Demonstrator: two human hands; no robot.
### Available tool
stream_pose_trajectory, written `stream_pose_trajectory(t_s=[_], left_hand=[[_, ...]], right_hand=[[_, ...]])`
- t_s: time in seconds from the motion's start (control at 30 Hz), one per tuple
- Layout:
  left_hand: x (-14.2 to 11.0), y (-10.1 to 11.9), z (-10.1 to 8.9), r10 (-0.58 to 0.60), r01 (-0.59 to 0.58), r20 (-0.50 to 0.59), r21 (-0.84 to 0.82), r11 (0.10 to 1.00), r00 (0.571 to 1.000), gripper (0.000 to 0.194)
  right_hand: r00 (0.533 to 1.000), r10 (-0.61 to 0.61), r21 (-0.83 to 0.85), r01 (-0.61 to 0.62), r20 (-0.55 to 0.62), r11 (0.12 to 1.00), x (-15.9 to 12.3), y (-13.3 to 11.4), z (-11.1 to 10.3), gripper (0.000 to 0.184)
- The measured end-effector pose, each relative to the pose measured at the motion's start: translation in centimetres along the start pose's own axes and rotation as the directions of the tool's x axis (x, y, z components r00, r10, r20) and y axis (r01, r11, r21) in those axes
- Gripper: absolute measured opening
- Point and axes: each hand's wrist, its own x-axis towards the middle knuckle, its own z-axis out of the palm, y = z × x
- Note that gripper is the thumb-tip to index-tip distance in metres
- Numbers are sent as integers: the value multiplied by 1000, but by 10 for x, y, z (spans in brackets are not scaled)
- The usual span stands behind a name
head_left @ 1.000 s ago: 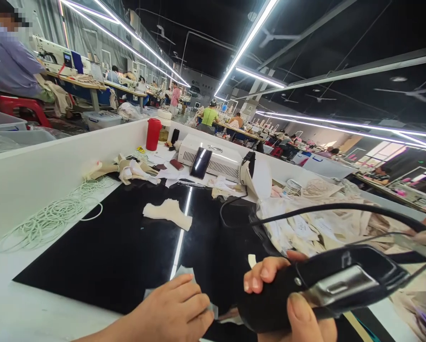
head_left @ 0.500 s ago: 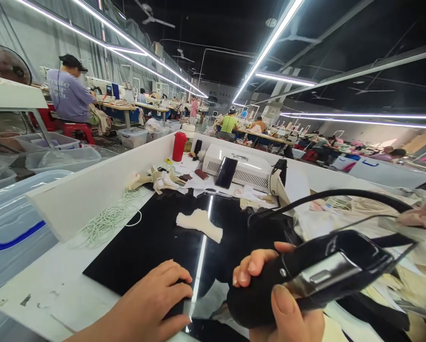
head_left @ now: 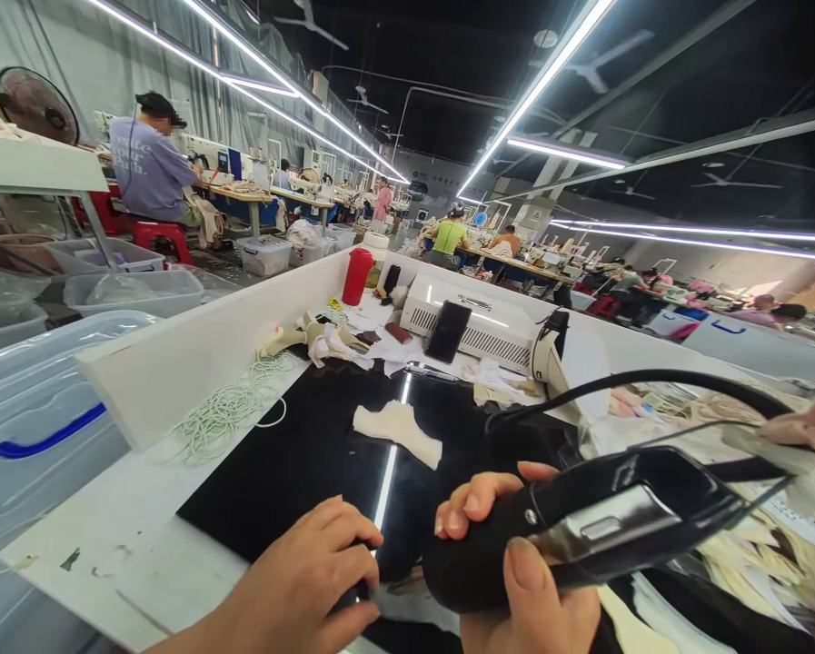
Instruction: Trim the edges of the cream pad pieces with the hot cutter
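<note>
White walled workbench filled most of the lower view. Black sheet lay flat on it; bin with blue handle stood just left. White vented unit sat toward the back. Black device with metal plate was held above the bench's front right, slanted, rounded end lower left. Right hand gripped that end, fingers wrapped behind, thumb in front. Left hand was near the sheet's front edge, fingers bent, dark patch inside; can't tell if it held anything. Third hand, another person's, showed at right edge. Cord tangle left of the sheet, cream piece on it, phone leaning against the unit.
</note>
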Motion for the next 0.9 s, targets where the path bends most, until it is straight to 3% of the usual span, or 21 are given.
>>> stream_pose_trajectory(t_s=[0.3, 0.47, 0.9], left_hand=[[-4, 4, -9, -20, 19, 25, 14, 1000, 999, 32], [-12, 1, -18, -47, 40, 68, 100, 994, 997, 22], [-12, 3, -16, -10, 10, 4, 89, 996, 1000, 21]], right_hand=[[1000, 22, 27, -22, 0, 999, -2, 0, 10, 37], [998, 21, 34, -23, 52, 999, -4, 2, 9, 37], [998, 21, -17, -20, 63, 1000, -7, 2, 9, 28]])
